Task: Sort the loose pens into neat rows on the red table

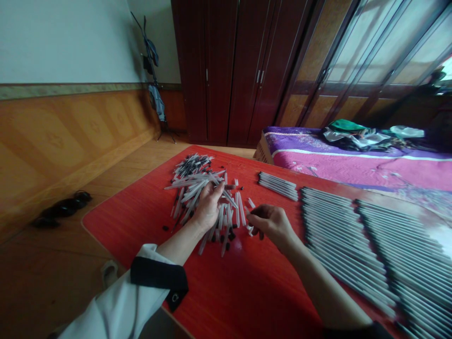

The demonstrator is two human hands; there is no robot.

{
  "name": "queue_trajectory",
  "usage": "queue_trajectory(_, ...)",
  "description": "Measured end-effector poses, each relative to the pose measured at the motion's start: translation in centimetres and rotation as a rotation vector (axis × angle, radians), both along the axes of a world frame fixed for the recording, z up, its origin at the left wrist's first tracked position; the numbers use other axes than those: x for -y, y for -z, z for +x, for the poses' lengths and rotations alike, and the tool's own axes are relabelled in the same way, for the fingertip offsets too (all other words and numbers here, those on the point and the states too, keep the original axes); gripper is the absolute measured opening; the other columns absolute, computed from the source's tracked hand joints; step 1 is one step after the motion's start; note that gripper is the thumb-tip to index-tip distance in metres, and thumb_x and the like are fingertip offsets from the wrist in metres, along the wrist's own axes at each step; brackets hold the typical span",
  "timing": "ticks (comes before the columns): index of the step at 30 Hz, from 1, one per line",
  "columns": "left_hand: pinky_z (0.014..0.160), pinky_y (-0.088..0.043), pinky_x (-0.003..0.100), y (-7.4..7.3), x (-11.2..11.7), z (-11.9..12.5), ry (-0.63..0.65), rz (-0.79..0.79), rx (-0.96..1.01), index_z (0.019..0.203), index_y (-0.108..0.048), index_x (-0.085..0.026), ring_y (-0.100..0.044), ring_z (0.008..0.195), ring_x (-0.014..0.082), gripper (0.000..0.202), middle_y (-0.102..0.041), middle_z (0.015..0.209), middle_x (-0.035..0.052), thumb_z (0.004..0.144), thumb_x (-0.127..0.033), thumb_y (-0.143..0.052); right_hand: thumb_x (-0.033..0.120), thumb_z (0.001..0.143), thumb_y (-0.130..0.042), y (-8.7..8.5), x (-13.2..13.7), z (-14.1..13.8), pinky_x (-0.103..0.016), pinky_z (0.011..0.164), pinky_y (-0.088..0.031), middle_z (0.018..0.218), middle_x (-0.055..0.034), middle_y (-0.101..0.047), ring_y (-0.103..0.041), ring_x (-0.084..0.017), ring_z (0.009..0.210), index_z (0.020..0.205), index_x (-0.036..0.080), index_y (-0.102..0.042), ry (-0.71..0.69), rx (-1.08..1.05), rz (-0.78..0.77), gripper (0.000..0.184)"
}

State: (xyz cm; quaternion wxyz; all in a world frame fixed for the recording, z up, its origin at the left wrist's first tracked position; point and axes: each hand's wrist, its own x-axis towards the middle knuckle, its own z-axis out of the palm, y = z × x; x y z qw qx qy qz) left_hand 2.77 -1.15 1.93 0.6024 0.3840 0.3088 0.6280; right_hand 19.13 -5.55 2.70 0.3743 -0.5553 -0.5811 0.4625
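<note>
My left hand (209, 207) is at the pile of translucent white pen barrels (192, 188), palm turned up and inward. Its fingers are partly hidden, curled around several barrels that stick out past the thumb. To the right, my right hand (271, 223) is closed in a pinch just above the tabletop. Whatever lies between its fingertips is too small to name; short white pieces (251, 203) are beside it. Loose barrels and small black caps (232, 234) lie between and below the hands. Thin dark-tipped refills (193, 165) are heaped at the far end of the pile.
Rows of pens with black ends (346, 249) cover the right side of the red table (141, 212). A smaller row (278, 185) lies farther back. Behind stands a bed (318, 160) with clothes, a dark wardrobe (219, 70) and a coat rack (151, 61).
</note>
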Motion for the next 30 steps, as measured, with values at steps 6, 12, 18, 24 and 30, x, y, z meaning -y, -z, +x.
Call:
queue_trajectory(6, 0.056, -0.047, 0.019, 0.4, 0.1, 0.4, 0.061, 0.045, 0.025, 0.087, -0.050, -0.017, -0.062, 0.067, 0.0108, 0.019, -0.066, 0.078, 0.0007, 0.076, -0.027, -0.061, 0.035, 0.066, -0.063, 1.4, 0.0, -1.4, -0.019, 0.032, -0.038, 0.045, 0.0010, -0.057, -0.049, -0.009, 0.035, 0.065, 0.014, -0.057, 0.096, -0.145, 0.047, 0.023)
queue_trajectory(12, 0.057, -0.048, 0.020, 0.9, 0.3, 0.5, 0.086, 0.051, -0.014, 0.087, -0.049, -0.017, -0.063, 0.071, 0.0118, 0.021, -0.066, 0.080, 0.0017, 0.076, -0.030, -0.062, 0.037, 0.067, -0.063, 1.3, 0.1, -1.3, -0.020, 0.035, -0.041, 0.046, 0.0005, -0.058, -0.051, -0.011, 0.037, 0.068, 0.013, -0.060, 0.117, -0.143, 0.093, 0.024)
queue_trajectory(18, 0.056, -0.049, 0.020, 1.0, 0.1, 0.5, 0.078, -0.042, 0.042, 0.081, -0.055, -0.015, -0.061, 0.066, 0.0101, 0.025, -0.063, 0.075, -0.0006, 0.067, -0.028, -0.071, 0.041, 0.072, -0.059, 1.8, 0.1, -1.1, -0.022, 0.040, -0.044, 0.050, -0.0005, -0.059, -0.054, -0.012, 0.042, 0.081, 0.012, -0.065, 0.119, -0.138, 0.195, 0.031)
queue_trajectory(24, 0.059, -0.051, 0.021, 1.3, 0.3, 0.8, 0.068, -0.091, 0.080, 0.076, -0.060, -0.014, -0.059, 0.061, 0.0080, 0.024, -0.062, 0.071, -0.0021, 0.062, -0.027, -0.075, 0.039, 0.074, -0.057, 2.6, 0.4, -1.3, -0.023, 0.042, -0.045, 0.053, -0.0019, -0.060, -0.054, -0.013, 0.043, 0.083, 0.012, -0.066, 0.199, -0.094, 0.278, 0.030)
queue_trajectory(30, 0.057, -0.050, 0.020, 1.4, 0.9, 1.4, 0.054, -0.139, 0.141, 0.073, -0.061, -0.014, -0.060, 0.061, 0.0084, 0.024, -0.064, 0.068, -0.0025, 0.059, -0.026, -0.077, 0.039, 0.074, -0.058, 2.5, 0.7, -1.4, -0.023, 0.041, -0.044, 0.052, -0.0006, -0.059, -0.053, -0.012, 0.041, 0.080, 0.013, -0.066, 0.241, -0.112, 0.298, 0.028)
